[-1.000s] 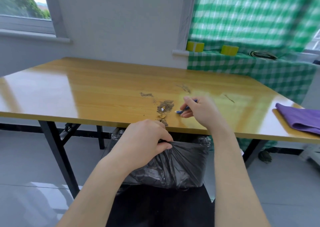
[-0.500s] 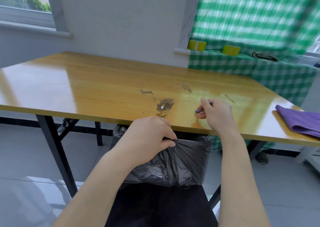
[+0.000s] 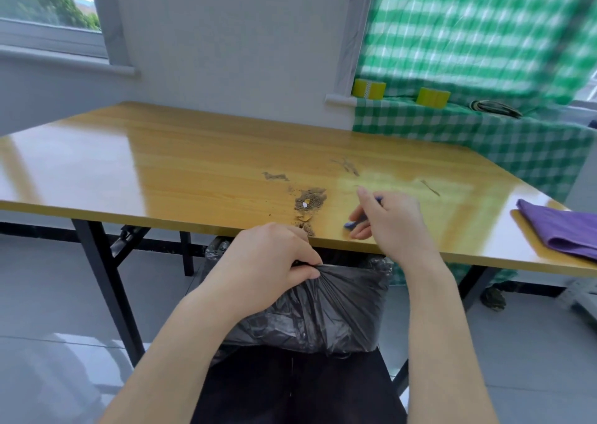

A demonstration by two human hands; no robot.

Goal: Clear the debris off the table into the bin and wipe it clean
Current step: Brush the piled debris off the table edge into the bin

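Curled fingers (image 3: 298,246) of the left hand (image 3: 268,262) bunch the rim of one black bin bag (image 3: 323,314) just under the front edge of the wooden table (image 3: 161,171), lower centre of the frame. The right hand (image 3: 392,223) rests on the tabletop right of centre, its fingers closed around one small blue object (image 3: 350,224), forefinger pointing up-frame. The debris (image 3: 308,199), one main pile holding a white scrap, lies at the front edge between the two hands; three thinner smears sit further up-frame. One folded purple cloth (image 3: 559,230) lies at the right edge. Two yellow tape rolls (image 3: 368,89) stand on a green checked cloth (image 3: 484,133), upper right.
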